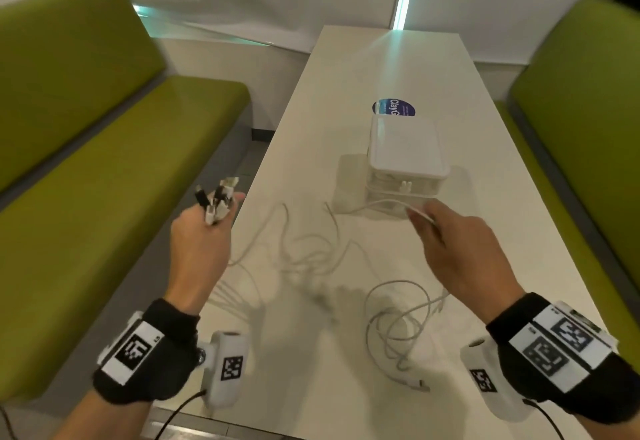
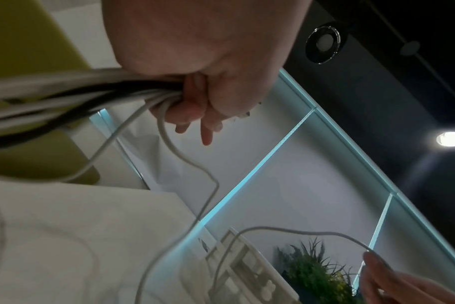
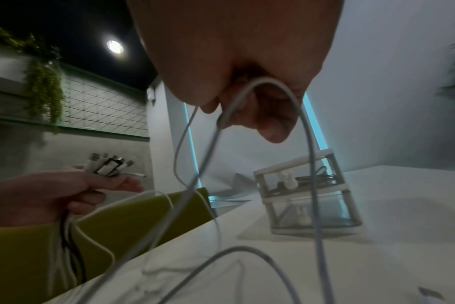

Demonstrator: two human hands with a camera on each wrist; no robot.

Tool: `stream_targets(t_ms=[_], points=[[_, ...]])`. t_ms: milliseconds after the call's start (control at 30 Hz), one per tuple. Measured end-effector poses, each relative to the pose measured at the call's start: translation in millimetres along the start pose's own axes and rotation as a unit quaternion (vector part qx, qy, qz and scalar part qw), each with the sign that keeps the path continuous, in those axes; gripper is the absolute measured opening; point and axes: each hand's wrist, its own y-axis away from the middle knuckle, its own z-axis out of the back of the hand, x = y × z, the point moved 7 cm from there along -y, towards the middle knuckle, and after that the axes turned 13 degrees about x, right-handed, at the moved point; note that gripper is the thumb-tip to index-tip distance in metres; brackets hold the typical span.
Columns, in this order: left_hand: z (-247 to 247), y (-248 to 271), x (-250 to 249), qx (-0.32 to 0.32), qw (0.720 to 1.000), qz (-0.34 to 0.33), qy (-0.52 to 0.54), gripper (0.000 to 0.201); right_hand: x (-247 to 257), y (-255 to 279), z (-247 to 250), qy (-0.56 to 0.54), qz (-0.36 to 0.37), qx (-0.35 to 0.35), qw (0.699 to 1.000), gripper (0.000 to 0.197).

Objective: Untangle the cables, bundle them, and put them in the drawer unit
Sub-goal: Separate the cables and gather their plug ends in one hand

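Note:
My left hand [image 1: 204, 232] is raised over the table's left edge, its fingers curled round a bunch of cable ends [image 1: 216, 199], white and black, plugs sticking up. The same bunch [image 3: 108, 165] shows in the right wrist view, and its cords [image 2: 65, 96] stream from my fist in the left wrist view. My right hand [image 1: 446, 232] pinches one white cable [image 1: 420, 213] just in front of the small white drawer unit [image 1: 405, 162]. That cable [image 3: 270, 86] loops out of my fingers. Tangled white cables [image 1: 304, 249] trail across the table between both hands.
A loose white coil [image 1: 398, 322] with a plug lies on the white table [image 1: 346, 93] near my right wrist. A blue round sticker [image 1: 393, 107] sits behind the drawer unit. Green benches [image 1: 86, 162] flank the table on both sides.

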Motion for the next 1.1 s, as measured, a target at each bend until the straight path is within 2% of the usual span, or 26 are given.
stream_targets(t_ms=[133,233,300,367,433,467,567,700,767,833,967,1100], points=[[-6.7,3.5,-3.9,0.027,0.999,-0.018,0.032,0.021,21.8,-2.3,-12.3,-0.010,0.019,0.054,0.998,0.033],[-20.6,14.7,-29.0,0.100,0.992,-0.078,0.017,0.020,43.3,-3.4,-30.6,-0.039,0.052,0.131,0.989,0.032],[-37.9,27.9,-45.9,0.176,0.976,-0.121,0.034,0.028,63.6,-0.5,-43.3,-0.006,0.100,0.174,0.980,0.030],[-54.3,38.4,-51.4,0.249,0.953,-0.168,0.026,0.044,76.7,1.6,-52.6,0.021,0.132,0.198,0.971,0.029],[-62.9,42.8,-52.3,0.279,0.936,-0.214,-0.024,0.054,83.2,1.9,-53.7,0.023,0.148,0.205,0.967,0.025],[-64.7,41.9,-52.4,0.278,0.931,-0.229,-0.061,0.052,84.9,1.9,-52.7,0.023,0.155,0.205,0.966,0.023],[-61.5,38.4,-49.7,0.249,0.928,-0.237,-0.146,0.040,85.9,2.6,-50.1,0.023,0.162,0.202,0.966,0.023],[-39.7,24.7,-36.0,0.181,0.956,-0.145,-0.177,0.036,73.2,1.8,-56.8,0.031,0.134,0.205,0.969,0.021],[-23.3,16.0,-29.5,0.137,0.963,-0.105,-0.208,0.026,64.7,4.4,-61.9,0.045,0.116,0.221,0.967,0.017],[-0.6,4.5,-18.8,0.084,0.965,-0.072,-0.238,0.021,56.3,8.0,-65.1,0.055,0.099,0.234,0.966,0.024],[55.8,-13.5,8.3,-0.024,0.954,0.025,-0.297,0.020,44.6,13.4,-68.2,0.059,0.075,0.250,0.964,0.024],[101.6,-18.1,26.7,-0.125,0.934,0.071,-0.327,0.018,39.9,16.4,-69.1,0.059,0.070,0.259,0.962,0.022]])
